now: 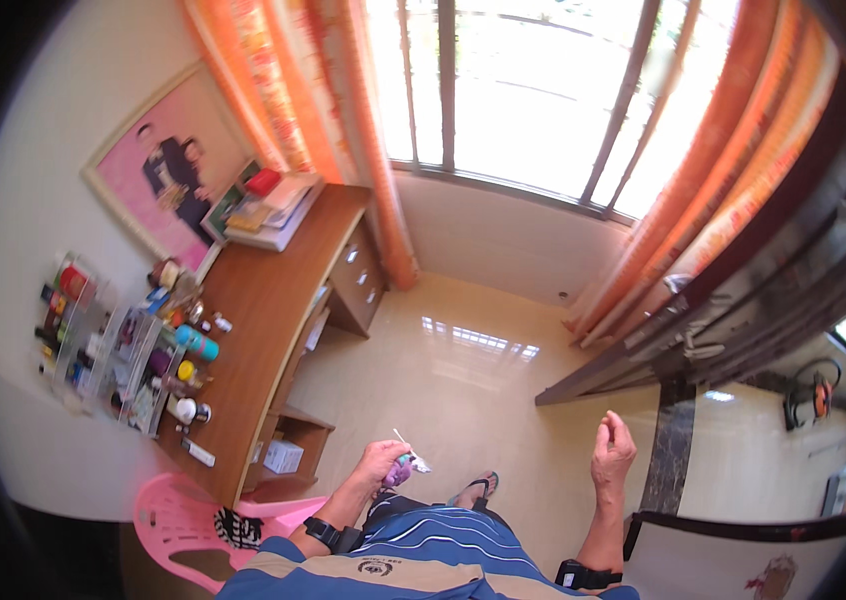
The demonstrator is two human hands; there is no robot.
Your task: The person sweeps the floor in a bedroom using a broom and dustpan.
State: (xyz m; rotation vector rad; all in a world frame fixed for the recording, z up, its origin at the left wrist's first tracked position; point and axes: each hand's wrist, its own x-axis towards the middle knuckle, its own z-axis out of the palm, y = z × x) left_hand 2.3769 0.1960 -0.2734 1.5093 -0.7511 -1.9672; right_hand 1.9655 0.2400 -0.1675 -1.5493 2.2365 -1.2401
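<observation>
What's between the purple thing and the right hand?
In the head view: a whitish thing, then shiny floor; a sandalled foot shows just lower.

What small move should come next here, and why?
Probably bring the right hand in toward the purple item: the left hand holds it alone at the front of the body, while the right is well off to the side with nothing visible in it, so it seems free to help.
</observation>
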